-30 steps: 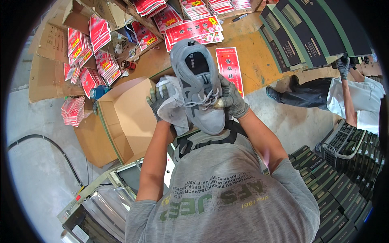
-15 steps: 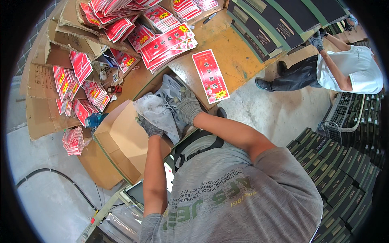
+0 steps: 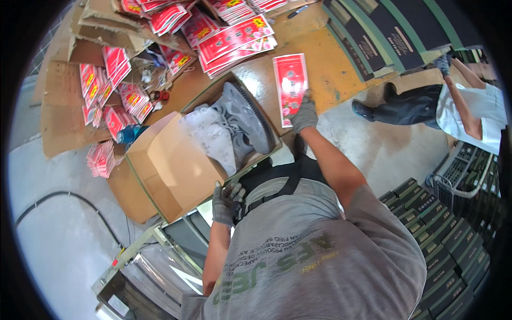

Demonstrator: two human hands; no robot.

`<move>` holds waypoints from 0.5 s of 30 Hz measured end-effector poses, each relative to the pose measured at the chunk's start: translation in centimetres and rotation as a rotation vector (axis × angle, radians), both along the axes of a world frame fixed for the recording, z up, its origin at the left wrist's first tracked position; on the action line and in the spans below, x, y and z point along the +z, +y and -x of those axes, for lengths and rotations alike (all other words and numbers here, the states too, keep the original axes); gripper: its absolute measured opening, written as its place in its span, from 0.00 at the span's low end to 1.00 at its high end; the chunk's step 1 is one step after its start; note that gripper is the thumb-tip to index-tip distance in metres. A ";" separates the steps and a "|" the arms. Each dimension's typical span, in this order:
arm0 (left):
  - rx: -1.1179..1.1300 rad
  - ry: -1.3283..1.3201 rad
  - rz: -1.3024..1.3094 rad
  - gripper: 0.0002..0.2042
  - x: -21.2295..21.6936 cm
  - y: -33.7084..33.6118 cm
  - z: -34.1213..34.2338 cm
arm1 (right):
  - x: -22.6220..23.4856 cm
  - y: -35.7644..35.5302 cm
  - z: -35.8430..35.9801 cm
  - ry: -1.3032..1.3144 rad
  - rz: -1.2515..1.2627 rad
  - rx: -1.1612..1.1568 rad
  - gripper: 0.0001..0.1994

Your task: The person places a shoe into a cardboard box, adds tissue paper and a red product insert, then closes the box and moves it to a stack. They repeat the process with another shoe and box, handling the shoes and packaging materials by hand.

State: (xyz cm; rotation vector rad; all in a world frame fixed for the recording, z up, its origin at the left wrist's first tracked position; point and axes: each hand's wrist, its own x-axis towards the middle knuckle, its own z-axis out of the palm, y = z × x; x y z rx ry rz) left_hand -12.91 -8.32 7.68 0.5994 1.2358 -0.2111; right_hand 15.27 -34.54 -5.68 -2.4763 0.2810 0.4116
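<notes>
A grey sneaker (image 3: 242, 114) lies on its side in an open shoebox (image 3: 140, 178), its dark sole toward the right wall. White tissue paper (image 3: 205, 130) covers part of it and spills over the box's tan inner flap (image 3: 184, 154). My right hand (image 3: 305, 114), in a grey glove, pinches the near end of a flat red-and-pink printed packet (image 3: 292, 80) on the table right of the box. My left hand (image 3: 226, 202), gloved too, holds nothing; its fingers are apart by the box's near edge.
Stacks of red packets (image 3: 234, 40) and torn cardboard cartons (image 3: 66, 114) crowd the table's (image 3: 325, 69) far left. Dark shoeboxes (image 3: 373, 37) stand at the far right, with more piled (image 3: 437, 240) at lower right. A co-worker (image 3: 464, 106) stands beyond, near a wire cart (image 3: 453, 176).
Both hands have left the tissue and sneaker. My right hand moved right onto the red packet; my left drew back toward me. The sneaker is now more exposed, and the view has shifted.
</notes>
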 end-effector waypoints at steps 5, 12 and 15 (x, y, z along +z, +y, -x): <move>0.329 -0.130 -0.352 0.18 -11.0 4.4 5.0 | -0.4 -1.5 -1.3 -0.225 -0.311 -0.107 0.44; 0.050 -0.031 -1.188 0.17 -6.7 -1.4 1.6 | 9.7 1.6 3.8 -0.264 -0.839 0.104 0.35; -0.607 0.168 -1.517 0.23 -8.3 -0.8 4.4 | 12.0 3.8 6.4 0.153 -0.613 0.351 0.28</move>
